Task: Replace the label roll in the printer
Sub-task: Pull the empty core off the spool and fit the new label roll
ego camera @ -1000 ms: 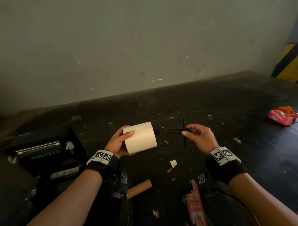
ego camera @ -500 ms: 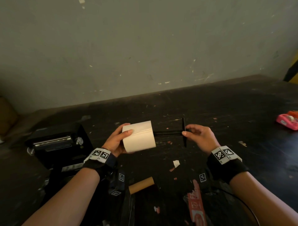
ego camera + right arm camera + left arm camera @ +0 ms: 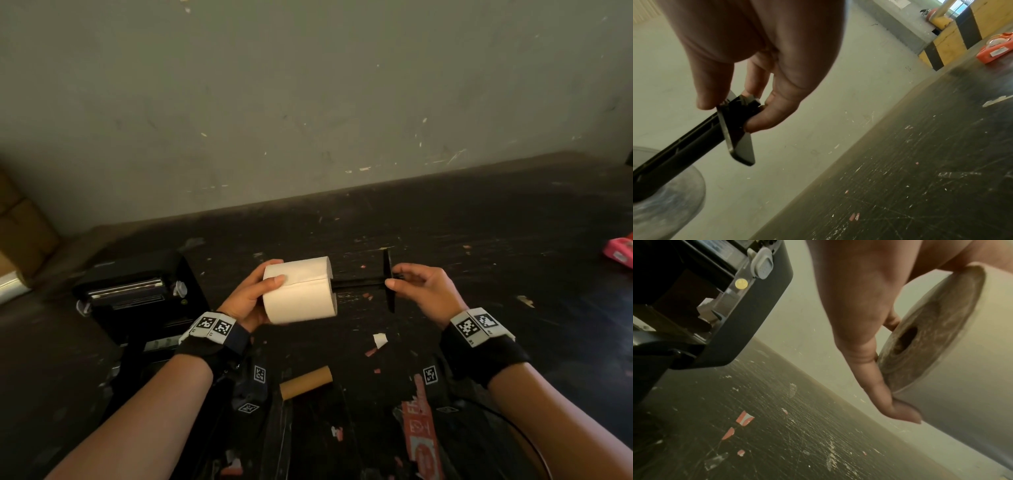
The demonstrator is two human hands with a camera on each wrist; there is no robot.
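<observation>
My left hand point(image 3: 255, 294) grips a cream label roll point(image 3: 299, 296) above the dark table; the left wrist view shows its end face and core hole point(image 3: 906, 339). My right hand point(image 3: 416, 286) pinches the flanged end of a black spindle point(image 3: 388, 282), whose shaft point(image 3: 356, 282) runs left into the roll's right end. In the right wrist view my fingers point(image 3: 764, 116) hold the spindle's flange point(image 3: 737, 138) while the shaft enters the roll point(image 3: 663, 203). The black label printer point(image 3: 137, 298) sits open at the left, close beside my left hand point(image 3: 865, 340).
An empty brown cardboard core point(image 3: 306, 382) lies on the table point(image 3: 513, 246) near me. Paper scraps point(image 3: 379, 340) and red tape bits dot the surface. A pink tape dispenser point(image 3: 620, 251) sits at the far right. A pale wall rises behind the table.
The view has swung left, so the printer sits further into frame and the pink dispenser nearer the right edge. Both hands keep the same hold on roll and spindle.
</observation>
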